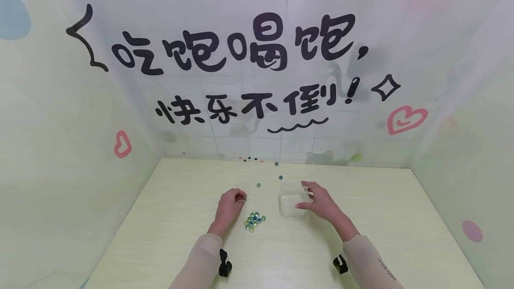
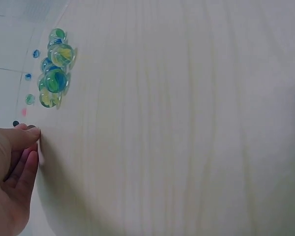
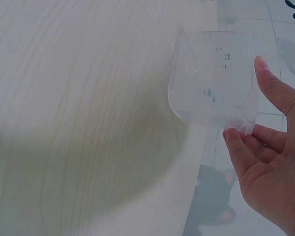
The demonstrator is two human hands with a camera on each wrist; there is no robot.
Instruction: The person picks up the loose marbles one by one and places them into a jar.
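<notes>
In the head view my left hand (image 1: 230, 206) is low over the table, thumb and fingertips pinched together on a small glass marble (image 1: 244, 199) that is mostly hidden. Just to the right of its wrist lies a cluster of glass marbles (image 1: 254, 222), with green, blue and yellow swirls. My right hand (image 1: 321, 202) grips a clear square plastic box (image 1: 284, 208) by its right side. In the right wrist view the thumb is at the box's rim and the fingertips are at a lower corner. No marbles show inside the box.
Apart from the cluster, a green marble (image 1: 259, 185) and two blue marbles, one nearer (image 1: 280, 177) and one by the back wall (image 1: 276, 163), lie on the pale wooden table (image 1: 176, 217). Printed cloth walls (image 1: 257, 146) enclose the table at the back and sides.
</notes>
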